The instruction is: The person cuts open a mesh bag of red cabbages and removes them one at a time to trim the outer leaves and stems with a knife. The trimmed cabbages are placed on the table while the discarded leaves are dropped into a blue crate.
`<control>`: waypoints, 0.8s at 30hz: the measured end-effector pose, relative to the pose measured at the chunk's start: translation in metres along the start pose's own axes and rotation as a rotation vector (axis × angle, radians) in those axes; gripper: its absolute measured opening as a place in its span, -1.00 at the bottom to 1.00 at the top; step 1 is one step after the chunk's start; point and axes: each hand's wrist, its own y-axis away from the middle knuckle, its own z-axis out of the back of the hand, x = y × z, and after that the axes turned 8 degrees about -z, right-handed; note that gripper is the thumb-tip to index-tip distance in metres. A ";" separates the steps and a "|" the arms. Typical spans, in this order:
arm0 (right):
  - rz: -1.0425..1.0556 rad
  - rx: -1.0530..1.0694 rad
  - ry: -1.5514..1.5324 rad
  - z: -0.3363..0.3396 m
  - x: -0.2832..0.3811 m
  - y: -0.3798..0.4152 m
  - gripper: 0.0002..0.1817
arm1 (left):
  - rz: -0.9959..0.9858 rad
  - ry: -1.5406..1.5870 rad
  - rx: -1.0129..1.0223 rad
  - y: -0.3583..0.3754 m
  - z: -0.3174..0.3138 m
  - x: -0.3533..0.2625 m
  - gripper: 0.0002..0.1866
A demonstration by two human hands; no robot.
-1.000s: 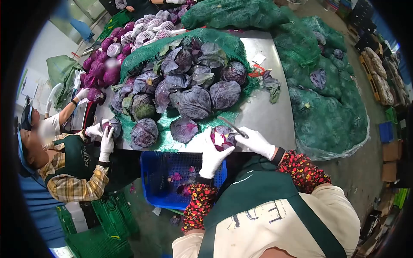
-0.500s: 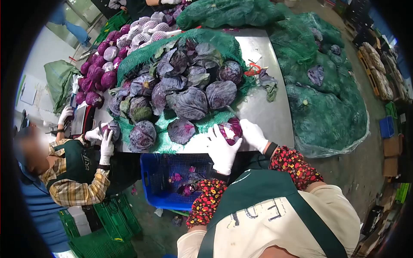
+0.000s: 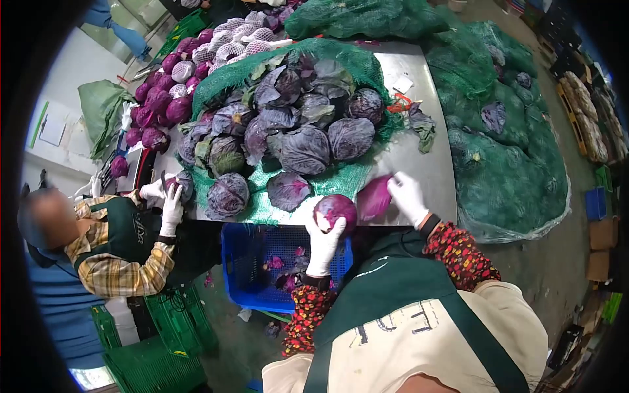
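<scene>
In the head view my left hand (image 3: 323, 245), in a white glove, is closed around the lower left side of a peeled red cabbage (image 3: 339, 211) at the table's front edge. My right hand (image 3: 407, 198), also gloved, is just right of it and grips the edge of a smooth purple cabbage leaf (image 3: 375, 198). This leaf is apart from the head and slightly blurred. Behind both hands, a heap of dull, unpeeled red cabbages (image 3: 301, 149) lies on green netting. A loose outer leaf (image 3: 288, 190) rests left of my cabbage.
Below the table edge stands a blue crate (image 3: 239, 278) with leaf scraps. A co-worker (image 3: 121, 242) on the left handles another cabbage. Peeled cabbages (image 3: 160, 108) lie at the back left, some in white foam nets. Full green mesh sacks (image 3: 508, 177) are piled to the right.
My right hand has moved right, away from the cabbage, with a purple leaf pulled off. My left hand has shifted down and left around the cabbage. The camera view has shifted slightly.
</scene>
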 end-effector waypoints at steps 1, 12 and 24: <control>-0.071 -0.067 -0.066 0.008 0.000 -0.016 -0.76 | -0.058 -0.101 -0.008 0.003 -0.006 -0.010 0.03; 0.433 0.496 0.225 0.014 0.116 0.047 -0.53 | -0.027 -0.279 0.301 -0.017 -0.025 -0.007 -0.11; 0.319 0.521 0.428 0.014 0.054 0.040 -0.44 | -0.453 -0.777 0.185 -0.019 -0.041 -0.036 0.01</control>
